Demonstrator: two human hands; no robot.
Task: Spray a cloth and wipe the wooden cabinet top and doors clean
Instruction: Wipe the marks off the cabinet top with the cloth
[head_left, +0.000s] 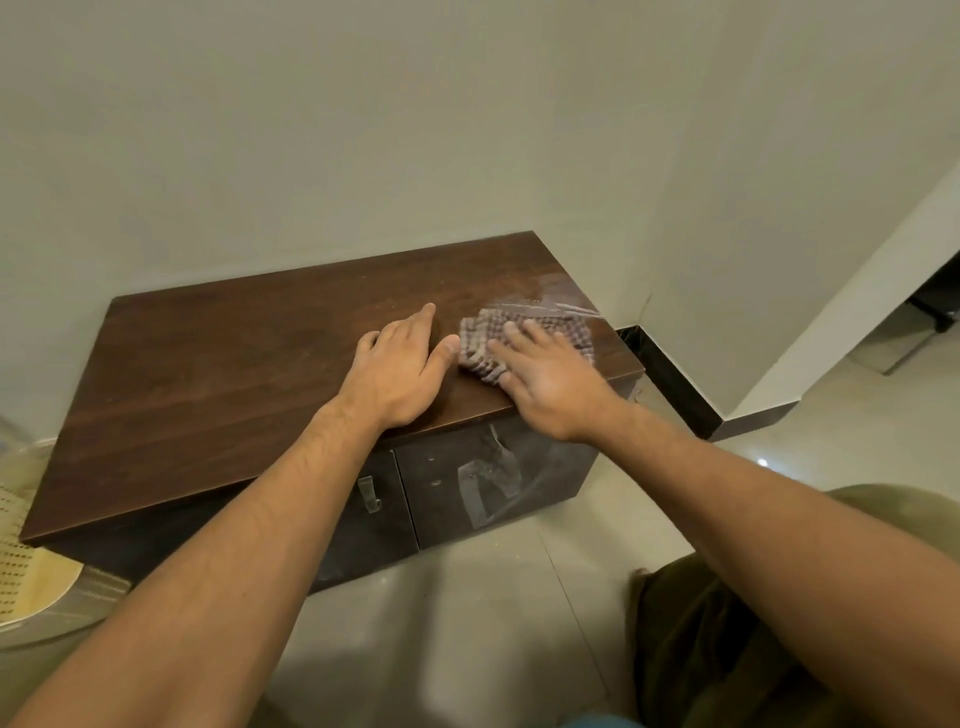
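Cloth with a small checked pattern lay crumpled on the right part of the wooden cabinet top, close to its right end. Right hand pressed down on it with flat, nearly straight fingers. The palm hung over the front edge of the top, and the fingers were not curled round the fabric. Left hand rested just beside the cloth, on its left side, palm down on the bare wood, fingers straight and relaxed, holding nothing. Its thumb pointed toward the cloth and came very near to it; whether they touched, I cannot tell.

Behind the cloth, toward the far right corner, pale wet streaks shone on the dark wood. The surface on the left looked matte.

Below the top, 2 dark doors were visible between the forearms. The left door carried a small metal handle. The right door showed light smears and a grey patch on its face.

The cabinet stood against a plain pale wall, on a floor of light tiles. A black skirting board ran along the wall to the right of the cabinet. At the left edge of the view was a cream object with many small holes, partly cut off. At the lower right, olive-green trousers of the person were seen.
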